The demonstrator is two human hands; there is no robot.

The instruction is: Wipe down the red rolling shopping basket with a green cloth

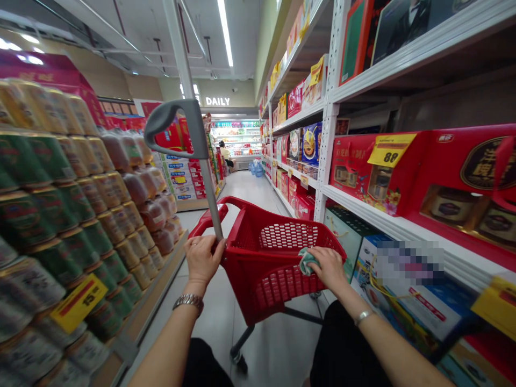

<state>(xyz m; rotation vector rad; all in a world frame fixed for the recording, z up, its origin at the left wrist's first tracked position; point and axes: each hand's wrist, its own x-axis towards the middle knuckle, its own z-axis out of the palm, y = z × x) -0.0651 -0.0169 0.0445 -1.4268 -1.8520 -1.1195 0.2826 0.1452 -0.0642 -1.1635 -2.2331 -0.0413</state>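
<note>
1. Cart rim point(210, 216) of moulded red plastic is gripped by the closed left hand point(202, 260), just beside a slim metal pole point(207, 185).
2. Crumpled green-and-white cloth point(308, 262) is held against the latticed basket's far rim by the curled right hand point(328, 267).

The person wears a silver link watch point(187, 303) on the left wrist point(191, 285), a thin silver bracelet point(363, 317) on the right wrist point(347, 293), and black trousers point(346, 349).
</note>
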